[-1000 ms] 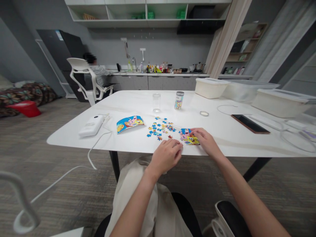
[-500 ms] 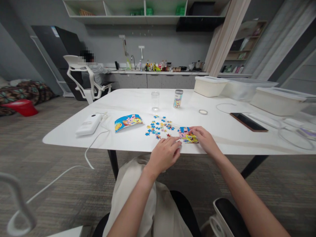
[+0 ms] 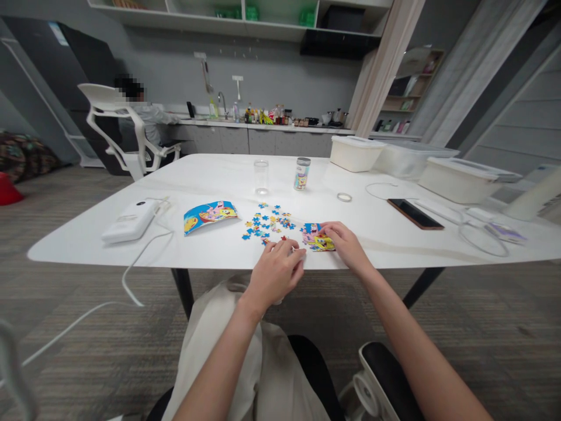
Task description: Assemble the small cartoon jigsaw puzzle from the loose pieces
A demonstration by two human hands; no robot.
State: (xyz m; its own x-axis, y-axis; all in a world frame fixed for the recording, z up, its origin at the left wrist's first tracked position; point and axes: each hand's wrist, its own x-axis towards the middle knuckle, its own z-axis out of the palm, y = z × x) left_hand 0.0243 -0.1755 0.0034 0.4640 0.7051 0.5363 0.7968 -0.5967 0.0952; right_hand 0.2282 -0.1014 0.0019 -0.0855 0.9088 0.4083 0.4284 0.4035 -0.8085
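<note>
My left hand (image 3: 277, 270) is low over the near edge of the table, its fingers bent and slightly apart. Its fingertips are beside a reddish jigsaw piece (image 3: 284, 238) and close to the left side of a partly joined jigsaw puzzle (image 3: 312, 231). No piece shows in that hand, though the undersides of its fingers are hidden. Across the right part of the puzzle, which has a blue, pink and yellow cartoon picture, lie the extended fingers of my right hand (image 3: 346, 242). Loose jigsaw pieces (image 3: 272, 220) are scattered beyond my left hand.
Left of the pieces lies a curved picture sheet (image 3: 211, 216). Behind them stand a clear jar (image 3: 261, 178) and a lidded picture can (image 3: 302, 174). A ring (image 3: 344, 197), a phone (image 3: 414, 214), cables and storage boxes (image 3: 357, 153) are at right; a white device (image 3: 130, 222) is at left.
My left hand has drawn back a little leftward from the puzzle's edge toward the loose pieces. My right hand stays on the puzzle. The camera view has turned slightly right.
</note>
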